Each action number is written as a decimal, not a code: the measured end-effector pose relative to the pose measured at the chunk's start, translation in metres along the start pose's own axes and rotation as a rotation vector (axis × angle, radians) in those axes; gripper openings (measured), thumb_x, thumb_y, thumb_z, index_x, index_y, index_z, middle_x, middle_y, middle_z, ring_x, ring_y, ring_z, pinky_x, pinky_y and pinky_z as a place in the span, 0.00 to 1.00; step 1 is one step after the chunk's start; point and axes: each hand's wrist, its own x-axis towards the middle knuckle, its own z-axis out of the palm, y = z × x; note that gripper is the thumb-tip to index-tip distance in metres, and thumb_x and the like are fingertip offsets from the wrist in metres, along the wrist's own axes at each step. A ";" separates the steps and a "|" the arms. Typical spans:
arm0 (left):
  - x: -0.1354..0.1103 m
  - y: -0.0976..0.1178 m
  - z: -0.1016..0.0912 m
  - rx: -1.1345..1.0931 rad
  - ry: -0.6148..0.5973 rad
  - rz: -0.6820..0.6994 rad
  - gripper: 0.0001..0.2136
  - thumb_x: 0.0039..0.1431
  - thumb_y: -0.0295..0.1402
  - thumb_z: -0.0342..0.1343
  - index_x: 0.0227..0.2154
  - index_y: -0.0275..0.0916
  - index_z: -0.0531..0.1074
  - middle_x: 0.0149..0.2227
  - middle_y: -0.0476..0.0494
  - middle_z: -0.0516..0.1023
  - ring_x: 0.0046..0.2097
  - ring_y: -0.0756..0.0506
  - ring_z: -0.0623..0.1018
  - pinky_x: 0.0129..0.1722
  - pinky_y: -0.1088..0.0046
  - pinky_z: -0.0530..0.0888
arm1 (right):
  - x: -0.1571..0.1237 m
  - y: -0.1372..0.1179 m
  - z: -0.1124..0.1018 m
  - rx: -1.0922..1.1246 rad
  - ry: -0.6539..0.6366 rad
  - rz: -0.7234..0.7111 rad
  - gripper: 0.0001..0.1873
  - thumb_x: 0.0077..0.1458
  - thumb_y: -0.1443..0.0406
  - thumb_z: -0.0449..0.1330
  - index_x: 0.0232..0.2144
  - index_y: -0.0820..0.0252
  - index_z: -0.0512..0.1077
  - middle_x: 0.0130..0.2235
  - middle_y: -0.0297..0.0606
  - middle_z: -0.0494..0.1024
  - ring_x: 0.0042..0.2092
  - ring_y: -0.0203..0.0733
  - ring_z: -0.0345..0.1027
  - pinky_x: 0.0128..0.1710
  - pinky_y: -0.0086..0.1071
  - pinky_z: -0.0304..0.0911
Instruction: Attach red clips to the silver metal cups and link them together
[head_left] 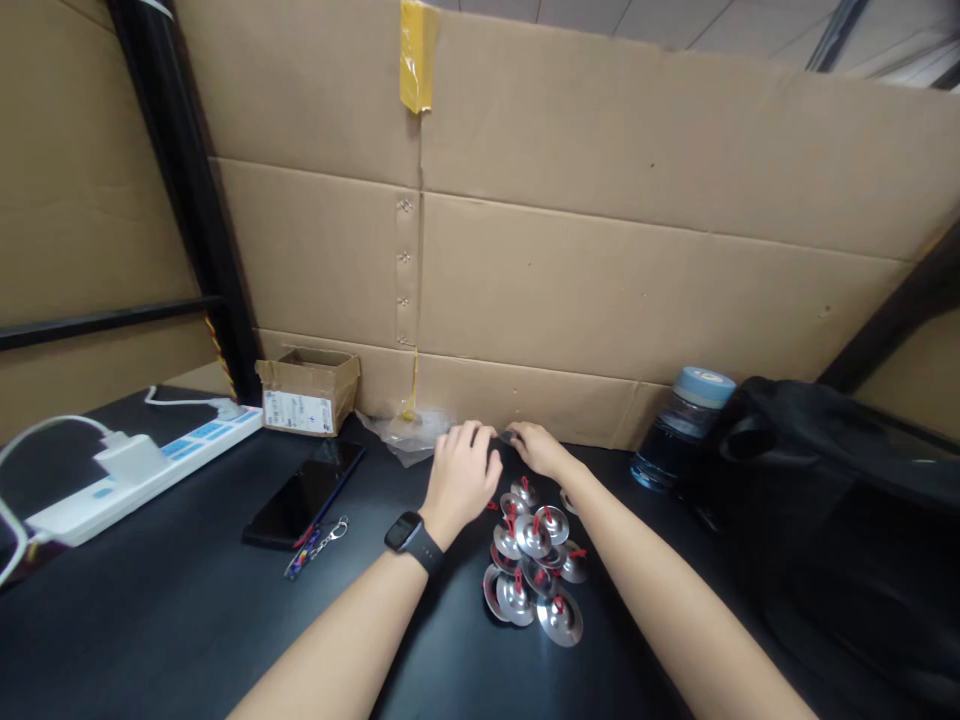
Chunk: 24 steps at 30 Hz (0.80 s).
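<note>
A pile of small silver finger cymbals point(533, 537) with red cords lies on the dark table between my forearms. My left hand point(459, 478), with a black smartwatch point(405, 531) on its wrist, reaches past the pile, palm down. Its fingers are apart and slightly curved, and nothing shows in them. Further back, close to the cardboard wall, my right hand point(538, 450) has its fingers closed at the edge of a small greyish disc point(507, 437), which looks like another finger cymbal. Most of that disc is hidden. One cymbal point(568, 501) is partly covered by my right forearm.
A clear plastic bag point(409, 436) and an open cardboard box point(309, 392) stand by the cardboard wall point(540, 290). On the left are a phone point(306, 494), a keychain point(318, 545) and a white power strip point(150, 478). A bottle point(681, 428) and black bag point(847, 510) occupy the right.
</note>
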 end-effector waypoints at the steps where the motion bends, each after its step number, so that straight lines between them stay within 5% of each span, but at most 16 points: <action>1: -0.001 0.002 0.001 -0.085 -0.058 0.048 0.11 0.68 0.33 0.50 0.51 0.43 0.69 0.50 0.38 0.74 0.52 0.38 0.74 0.54 0.58 0.70 | -0.001 0.001 -0.002 0.029 0.027 -0.013 0.14 0.64 0.70 0.54 0.48 0.59 0.76 0.46 0.44 0.80 0.49 0.45 0.73 0.52 0.36 0.64; 4: -0.009 0.002 0.010 -0.246 -0.249 0.146 0.13 0.70 0.35 0.47 0.54 0.43 0.69 0.53 0.39 0.74 0.53 0.41 0.75 0.55 0.62 0.71 | -0.012 0.002 -0.009 0.111 0.137 -0.027 0.15 0.65 0.70 0.52 0.49 0.61 0.74 0.47 0.45 0.80 0.49 0.44 0.74 0.53 0.37 0.64; 10: -0.023 -0.005 0.033 -0.208 -0.452 0.134 0.20 0.71 0.45 0.47 0.59 0.44 0.69 0.64 0.36 0.70 0.66 0.34 0.67 0.63 0.49 0.65 | -0.063 0.007 -0.024 0.229 0.297 0.014 0.14 0.65 0.64 0.51 0.49 0.60 0.72 0.48 0.45 0.81 0.49 0.47 0.75 0.52 0.40 0.67; 14: -0.020 -0.004 0.034 -0.382 -0.369 0.119 0.20 0.71 0.44 0.48 0.59 0.42 0.69 0.61 0.37 0.73 0.62 0.39 0.72 0.64 0.56 0.67 | -0.102 0.003 -0.034 0.444 0.384 0.083 0.15 0.62 0.59 0.58 0.48 0.58 0.73 0.48 0.44 0.81 0.50 0.50 0.76 0.53 0.44 0.67; 18: -0.016 0.004 0.036 -0.671 -0.245 -0.061 0.19 0.70 0.44 0.50 0.58 0.42 0.69 0.59 0.37 0.74 0.59 0.40 0.75 0.61 0.57 0.70 | -0.124 -0.017 -0.041 0.700 0.430 0.087 0.17 0.58 0.57 0.64 0.47 0.56 0.72 0.46 0.43 0.81 0.48 0.50 0.77 0.50 0.42 0.70; 24: -0.015 0.029 0.036 -1.025 -0.191 -0.227 0.16 0.63 0.42 0.59 0.49 0.39 0.72 0.43 0.41 0.80 0.40 0.44 0.81 0.41 0.69 0.77 | -0.131 -0.034 -0.032 0.896 0.271 0.036 0.26 0.50 0.59 0.73 0.47 0.53 0.66 0.32 0.31 0.77 0.34 0.41 0.75 0.37 0.33 0.70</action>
